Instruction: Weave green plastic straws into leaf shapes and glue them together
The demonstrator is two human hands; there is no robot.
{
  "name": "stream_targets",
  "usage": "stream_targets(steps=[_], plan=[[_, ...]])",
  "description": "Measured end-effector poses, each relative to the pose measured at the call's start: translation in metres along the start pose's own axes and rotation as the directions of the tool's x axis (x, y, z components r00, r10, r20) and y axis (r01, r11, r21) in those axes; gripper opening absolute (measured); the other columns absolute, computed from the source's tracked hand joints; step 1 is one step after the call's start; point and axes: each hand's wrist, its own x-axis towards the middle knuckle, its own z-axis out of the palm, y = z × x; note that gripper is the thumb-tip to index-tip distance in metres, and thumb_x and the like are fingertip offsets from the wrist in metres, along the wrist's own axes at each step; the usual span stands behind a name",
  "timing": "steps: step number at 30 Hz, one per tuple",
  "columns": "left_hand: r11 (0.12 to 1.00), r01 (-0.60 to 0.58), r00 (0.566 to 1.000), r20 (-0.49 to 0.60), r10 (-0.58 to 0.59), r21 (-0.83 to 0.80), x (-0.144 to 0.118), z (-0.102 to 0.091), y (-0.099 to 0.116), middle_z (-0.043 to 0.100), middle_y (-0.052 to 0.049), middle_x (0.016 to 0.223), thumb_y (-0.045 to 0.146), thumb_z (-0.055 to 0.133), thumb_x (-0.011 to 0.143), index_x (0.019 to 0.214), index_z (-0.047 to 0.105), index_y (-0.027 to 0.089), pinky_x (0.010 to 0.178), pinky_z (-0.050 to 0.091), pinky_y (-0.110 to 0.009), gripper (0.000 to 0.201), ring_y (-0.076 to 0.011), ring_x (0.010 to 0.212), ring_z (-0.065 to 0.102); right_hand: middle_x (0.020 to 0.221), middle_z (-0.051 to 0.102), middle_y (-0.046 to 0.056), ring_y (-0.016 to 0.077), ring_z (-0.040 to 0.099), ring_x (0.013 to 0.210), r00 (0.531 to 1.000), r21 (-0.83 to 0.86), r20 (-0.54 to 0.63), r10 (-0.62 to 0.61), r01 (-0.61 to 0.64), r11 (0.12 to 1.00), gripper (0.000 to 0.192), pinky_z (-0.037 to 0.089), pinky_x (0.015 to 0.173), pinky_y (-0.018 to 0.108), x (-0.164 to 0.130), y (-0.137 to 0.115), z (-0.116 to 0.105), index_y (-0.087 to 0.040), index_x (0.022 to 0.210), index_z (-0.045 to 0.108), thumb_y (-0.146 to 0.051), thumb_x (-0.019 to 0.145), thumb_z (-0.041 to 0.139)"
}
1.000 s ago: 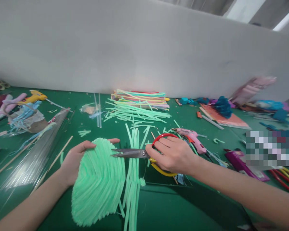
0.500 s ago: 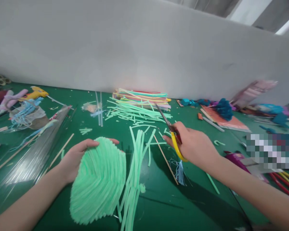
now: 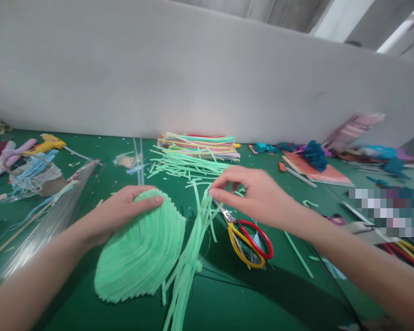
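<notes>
Scissors (image 3: 232,223) have passed from the right hand (image 3: 253,193) to just below it, its thumb and finger pinching unattached strips (image 3: 190,255), while the left hand (image 3: 124,209) clasps the seemingly well-built leaf (image 3: 141,255).

your left hand (image 3: 126,207) grips, its thumb (image 3: 148,203) laid over mostly hidden fingers; your right hand (image 3: 258,195) pinches, its thumb on the near side of the index finger (image 3: 226,177); both forearms (image 3: 357,255) slant back behind the fingers.

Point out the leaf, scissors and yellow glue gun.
Leaf (image 3: 141,253), head view: middle of its ribbed face.
Scissors (image 3: 229,217), head view: around the pivot.
Glue gun (image 3: 48,144), head view: yellow body.
</notes>
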Motion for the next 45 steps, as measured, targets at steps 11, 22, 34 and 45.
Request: stream_targets(steps=[11,22,34,45], plan=[[0.944,-0.094,0.995,0.069,0.075,0.315,0.016,0.008,-0.002,0.069,-0.001,0.075,0.055,0.067,0.076,0.085,0.067,0.022,0.058,0.05,-0.027,0.034,-0.0177,0.065,0.064,0.093,0.068,0.003,0.0248,0.046,0.104,0.899,0.04,0.427,-0.097,0.089,0.995,0.02,0.028,0.088,0.041,0.017,-0.011,0.035,-0.019,0.086,0.067,-0.035,0.093,0.058],[0.983,-0.042,0.998,-0.028,0.048,0.178,0.015,0.005,-0.007,0.068,-0.001,0.072,0.051,0.072,0.074,0.083,0.067,0.021,0.056,0.051,-0.027,0.032,-0.0168,0.061,0.064,0.109,0.064,0.007,0.0301,0.038,0.124,0.986,-0.137,0.033,-0.161,0.164,0.977,0.017,0.024,0.102,0.053,0.0,-0.01,0.055,-0.02,0.093,0.068,-0.036,0.091,0.062],[0.997,-0.041,0.984,-0.173,0.051,0.06,0.012,0.005,-0.021,0.071,-0.001,0.076,0.05,0.075,0.071,0.09,0.068,0.023,0.059,0.054,-0.032,0.034,-0.0207,0.065,0.066,0.154,0.026,0.011,0.0396,0.009,0.144,0.977,-0.23,0.0,-0.214,0.208,0.951,0.018,0.024,0.105,0.062,-0.024,-0.02,0.082,-0.02,0.082,0.073,-0.023,0.09,0.057],[0.997,-0.066,0.982,-0.173,0.073,0.048,0.011,0.002,-0.02,0.072,-0.002,0.078,0.04,0.075,0.072,0.091,0.07,0.024,0.061,0.055,-0.032,0.026,-0.0217,0.068,0.067,0.153,0.031,0.017,0.0437,0.01,0.143,0.967,-0.338,0.07,-0.245,0.254,0.906,0.017,0.024,0.103,0.067,-0.036,-0.03,0.08,-0.015,0.084,0.071,-0.022,0.086,0.056]])
